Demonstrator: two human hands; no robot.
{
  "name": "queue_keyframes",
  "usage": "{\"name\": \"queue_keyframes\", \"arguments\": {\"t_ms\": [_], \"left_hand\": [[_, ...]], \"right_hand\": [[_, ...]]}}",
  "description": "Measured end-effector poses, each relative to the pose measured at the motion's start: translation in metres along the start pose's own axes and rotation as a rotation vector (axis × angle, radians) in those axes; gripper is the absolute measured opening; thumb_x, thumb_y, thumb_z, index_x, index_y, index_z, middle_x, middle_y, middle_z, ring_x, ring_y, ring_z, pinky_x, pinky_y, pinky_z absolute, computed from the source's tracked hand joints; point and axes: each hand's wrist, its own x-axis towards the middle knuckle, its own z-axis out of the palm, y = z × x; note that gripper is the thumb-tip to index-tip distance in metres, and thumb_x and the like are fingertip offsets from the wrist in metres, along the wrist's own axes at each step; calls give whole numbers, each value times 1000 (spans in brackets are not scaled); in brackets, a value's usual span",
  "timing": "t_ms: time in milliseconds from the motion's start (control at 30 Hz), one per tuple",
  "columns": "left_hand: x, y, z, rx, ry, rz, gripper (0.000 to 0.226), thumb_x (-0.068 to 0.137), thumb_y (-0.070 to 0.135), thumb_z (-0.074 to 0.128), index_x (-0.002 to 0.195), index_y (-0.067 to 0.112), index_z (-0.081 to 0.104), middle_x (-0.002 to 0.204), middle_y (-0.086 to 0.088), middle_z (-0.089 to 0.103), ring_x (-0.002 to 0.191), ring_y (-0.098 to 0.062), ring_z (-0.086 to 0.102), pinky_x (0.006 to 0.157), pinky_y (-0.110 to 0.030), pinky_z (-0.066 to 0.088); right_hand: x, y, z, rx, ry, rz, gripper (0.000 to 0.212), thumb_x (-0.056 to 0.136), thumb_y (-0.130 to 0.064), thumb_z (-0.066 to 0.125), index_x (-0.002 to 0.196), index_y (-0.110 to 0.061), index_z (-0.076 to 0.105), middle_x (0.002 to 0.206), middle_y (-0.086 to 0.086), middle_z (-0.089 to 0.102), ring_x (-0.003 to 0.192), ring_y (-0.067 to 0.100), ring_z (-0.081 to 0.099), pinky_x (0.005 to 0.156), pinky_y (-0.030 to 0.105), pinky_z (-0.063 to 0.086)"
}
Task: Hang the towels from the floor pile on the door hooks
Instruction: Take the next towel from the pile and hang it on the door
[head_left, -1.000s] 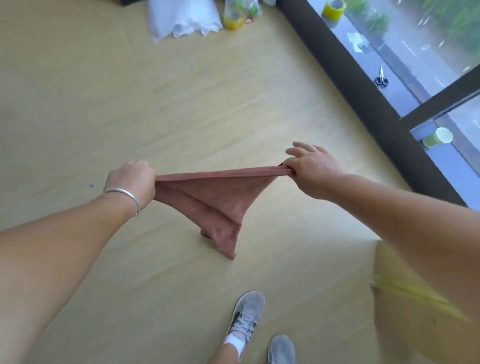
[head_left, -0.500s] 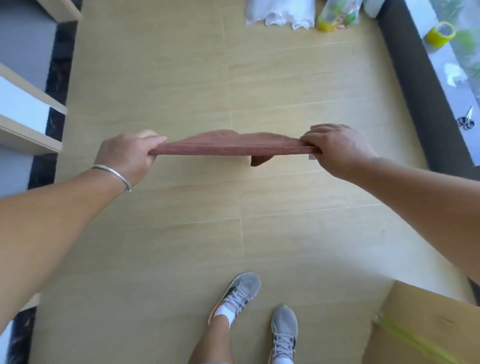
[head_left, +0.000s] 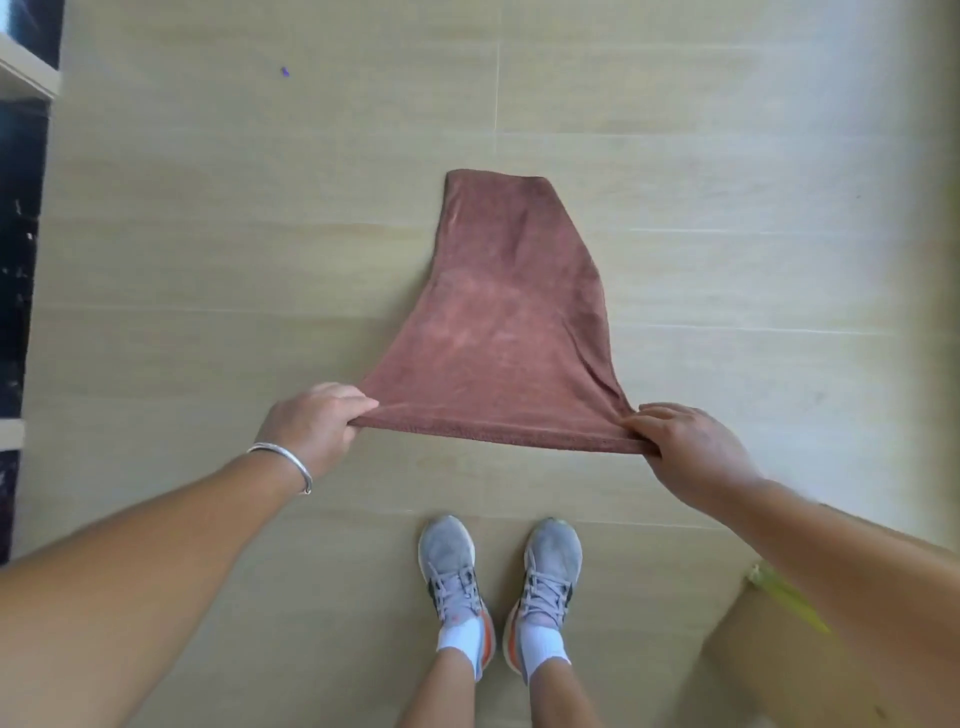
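Observation:
A reddish-brown towel (head_left: 498, 322) is stretched out in front of me above the wooden floor, its near edge pulled taut between both hands and its far end narrowing away from me. My left hand (head_left: 311, 423), with a silver bangle on the wrist, pinches the near left corner. My right hand (head_left: 685, 447) grips the near right corner. No floor pile and no door hooks are in view.
My two grey shoes (head_left: 498, 577) stand on the light wooden floor (head_left: 208, 234) just below the towel. A cardboard box with yellow tape (head_left: 769, 670) sits at the lower right. A white shelf edge (head_left: 26, 73) and dark wall lie along the left.
The view has swung down and away from the window. The towel, seen edge-on half a second ago, now spreads out forward from my hands, which still hold its corners.

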Motion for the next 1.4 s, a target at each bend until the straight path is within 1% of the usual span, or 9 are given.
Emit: {"name": "queue_keyframes", "arguments": {"t_ms": [133, 367, 533, 667, 900, 1033, 1100, 1200, 1400], "left_hand": [[-17, -3, 65, -16, -101, -24, 32, 90, 17, 61, 116, 33, 70, 118, 15, 65, 118, -12, 54, 86, -27, 45], [-15, -18, 118, -40, -175, -57, 13, 88, 27, 65, 95, 33, 74, 96, 11, 69, 98, -19, 60, 72, -29, 43], [50, -29, 118, -172, -101, -132, 7, 87, 31, 68, 84, 27, 73, 88, 3, 68, 88, -26, 62, 71, -34, 47], [133, -34, 106, -278, 39, -179, 12, 89, 35, 65, 80, 29, 69, 91, 4, 71, 90, -25, 64, 77, -36, 50], [302, -38, 123, -100, 223, -162, 19, 92, 35, 59, 98, 24, 73, 104, -5, 71, 97, -32, 61, 79, -36, 50], [357, -39, 163, -83, 232, -250, 60, 89, 30, 60, 144, 21, 39, 143, -11, 43, 123, -35, 49, 96, -45, 45], [350, -37, 186, 53, 254, -101, 76, 85, 31, 63, 150, 22, 24, 150, -11, 30, 130, -35, 43, 101, -47, 42], [307, -31, 221, 238, 312, 321, 77, 83, 38, 67, 150, 23, 33, 154, -11, 32, 136, -30, 40, 110, -47, 34], [219, -29, 289, 469, -133, 565, 91, 85, 71, 37, 155, 29, -4, 159, -5, -19, 147, -24, -16, 117, -54, -5]], "right_hand": [[-18, 0, 66, 48, -111, 111, 40, 84, -11, 61, 121, -25, 66, 118, -1, 68, 117, 23, 57, 95, 34, 47], [-15, 6, 122, 69, -221, 159, 28, 81, -10, 59, 99, -27, 70, 92, -6, 67, 98, 21, 59, 76, 33, 45], [30, 25, 123, 232, -74, 393, 28, 77, -6, 54, 72, -30, 67, 79, -10, 64, 81, 18, 56, 56, 29, 36], [98, 52, 111, 392, 105, 519, 16, 84, -15, 57, 76, -25, 67, 75, -2, 66, 61, 20, 53, 54, 27, 36], [237, 122, 116, 264, 355, 514, 16, 89, -32, 58, 82, -22, 68, 82, 3, 67, 76, 27, 59, 61, 31, 47], [293, 156, 143, 152, 418, 520, 44, 90, -28, 58, 132, -22, 48, 132, 5, 51, 113, 30, 54, 83, 37, 45], [292, 158, 162, -6, 366, 438, 64, 86, -25, 62, 142, -22, 31, 145, 7, 34, 122, 32, 48, 91, 41, 43], [257, 143, 196, -292, 222, 98, 70, 85, -32, 61, 146, -27, 26, 152, 3, 27, 133, 26, 39, 105, 39, 36], [174, 94, 253, -409, -131, -304, 91, 53, -67, 71, 131, -20, 60, 137, 7, 56, 123, 23, 57, 98, 41, 50]]}}
